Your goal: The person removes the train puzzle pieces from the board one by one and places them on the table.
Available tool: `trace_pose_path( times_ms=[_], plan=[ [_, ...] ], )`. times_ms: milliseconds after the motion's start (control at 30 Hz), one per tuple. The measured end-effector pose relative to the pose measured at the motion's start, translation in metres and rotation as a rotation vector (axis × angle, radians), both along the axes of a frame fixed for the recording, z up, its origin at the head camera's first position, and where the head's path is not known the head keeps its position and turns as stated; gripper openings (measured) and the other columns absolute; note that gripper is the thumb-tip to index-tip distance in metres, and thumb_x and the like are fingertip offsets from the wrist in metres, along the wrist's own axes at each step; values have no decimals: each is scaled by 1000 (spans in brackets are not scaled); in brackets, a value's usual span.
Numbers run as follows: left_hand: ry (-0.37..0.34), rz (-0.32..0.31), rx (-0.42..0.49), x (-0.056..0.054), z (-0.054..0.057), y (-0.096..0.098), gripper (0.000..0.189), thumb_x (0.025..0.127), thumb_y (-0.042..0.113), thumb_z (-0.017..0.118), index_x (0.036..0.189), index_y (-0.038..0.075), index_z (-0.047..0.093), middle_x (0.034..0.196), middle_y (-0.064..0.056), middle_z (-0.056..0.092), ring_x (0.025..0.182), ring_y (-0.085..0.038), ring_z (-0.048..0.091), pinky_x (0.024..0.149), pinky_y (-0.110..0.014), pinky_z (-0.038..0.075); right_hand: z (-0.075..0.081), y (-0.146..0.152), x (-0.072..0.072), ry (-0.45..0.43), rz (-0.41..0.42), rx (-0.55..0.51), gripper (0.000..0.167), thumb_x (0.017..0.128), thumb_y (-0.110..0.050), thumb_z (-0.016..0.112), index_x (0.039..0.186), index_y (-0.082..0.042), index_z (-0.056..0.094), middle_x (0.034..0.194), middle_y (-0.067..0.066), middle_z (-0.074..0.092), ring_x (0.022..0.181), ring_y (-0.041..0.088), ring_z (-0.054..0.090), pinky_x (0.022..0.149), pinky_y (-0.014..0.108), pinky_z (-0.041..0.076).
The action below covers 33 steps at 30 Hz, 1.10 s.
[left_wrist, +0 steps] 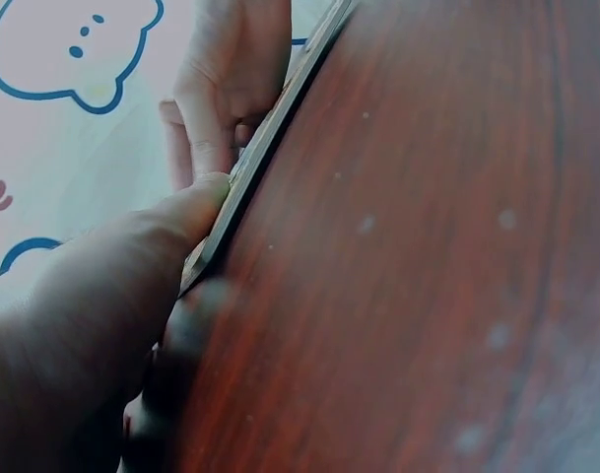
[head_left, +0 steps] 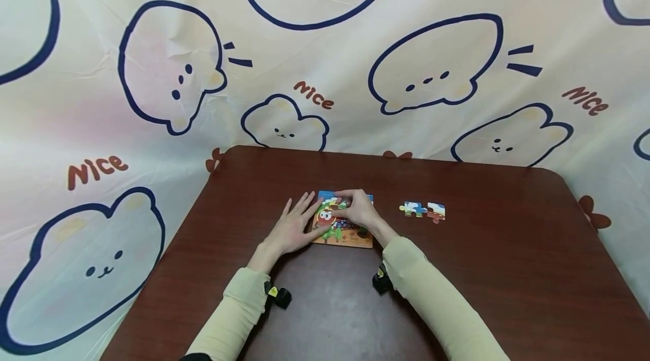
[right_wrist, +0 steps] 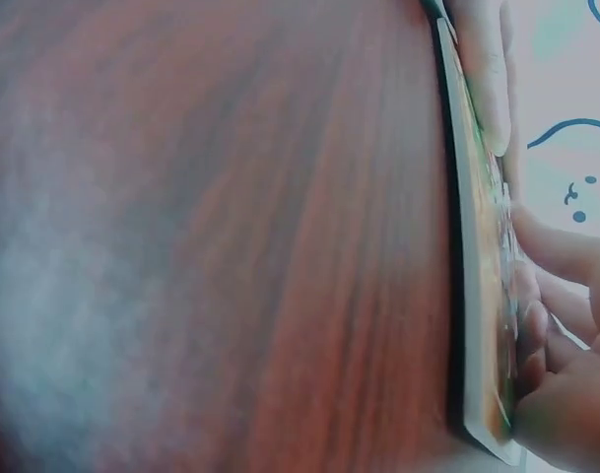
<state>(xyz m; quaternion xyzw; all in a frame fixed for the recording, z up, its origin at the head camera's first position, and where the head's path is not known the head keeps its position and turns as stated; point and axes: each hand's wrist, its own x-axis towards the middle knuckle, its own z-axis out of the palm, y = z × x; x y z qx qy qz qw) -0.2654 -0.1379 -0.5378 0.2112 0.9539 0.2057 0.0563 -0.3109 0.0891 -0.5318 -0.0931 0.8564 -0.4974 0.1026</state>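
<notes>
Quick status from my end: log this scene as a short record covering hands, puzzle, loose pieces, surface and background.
Left hand: fingers spread, thumb resting on the puzzle
Right hand: bent fingers over the puzzle; whether they pinch a piece is hidden
Puzzle: flat, with a colourful cartoon picture, partly covered by both hands
Loose pieces: two, right of the puzzle, a mostly blue one left of a brown, blue and white one
Surface: dark reddish-brown table
Background: pale cloth with cartoon outlines and "Nice" lettering
</notes>
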Motion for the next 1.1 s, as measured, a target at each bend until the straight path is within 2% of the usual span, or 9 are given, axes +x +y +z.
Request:
trace_pose_path(
  times_ms=[300, 567, 733, 900, 1100],
  plan=[
    [-6, 3, 12, 1, 1, 0, 83, 108, 59, 62, 175, 19, 33, 186, -10, 18, 174, -32, 15, 140, -66, 7, 0, 0, 1, -5, 23, 23, 55, 96, -11, 87, 148, -6, 70, 123, 13, 74, 87, 19, 62, 72, 28, 51],
    [-6, 4, 17, 0, 0, 0, 84, 107, 59, 62, 175, 19, 32, 186, -10, 18, 174, -32, 15, 140, -66, 7, -1, 2, 1, 12, 22, 19, 46, 96, -2, 83, 141, -6, 74, 114, 11, 72, 90, 19, 63, 81, 34, 53],
    [-13, 10, 19, 0, 1, 1, 82, 109, 58, 61, 175, 20, 32, 186, -10, 17, 175, -31, 14, 141, -65, 6, 1, 7, 0, 9, 78, -8, 44, 96, -2, 84, 138, -3, 75, 111, 12, 72, 85, 17, 59, 78, 31, 51],
    [-23, 49, 63, 1, 1, 4, 73, 112, 54, 56, 174, 20, 37, 186, -9, 20, 175, -31, 15, 141, -65, 4, 1, 10, -1, 8, 111, -32, 43, 95, -4, 85, 137, -1, 75, 110, 14, 75, 80, 15, 60, 73, 27, 52],
    [-9, 117, 155, -1, -1, 9, 69, 110, 53, 61, 168, 18, 49, 182, -11, 30, 174, -31, 20, 140, -67, 5, -1, 11, -2, 21, 112, -54, 42, 96, -4, 84, 138, -1, 74, 110, 15, 77, 80, 14, 60, 73, 27, 52]
  ],
)
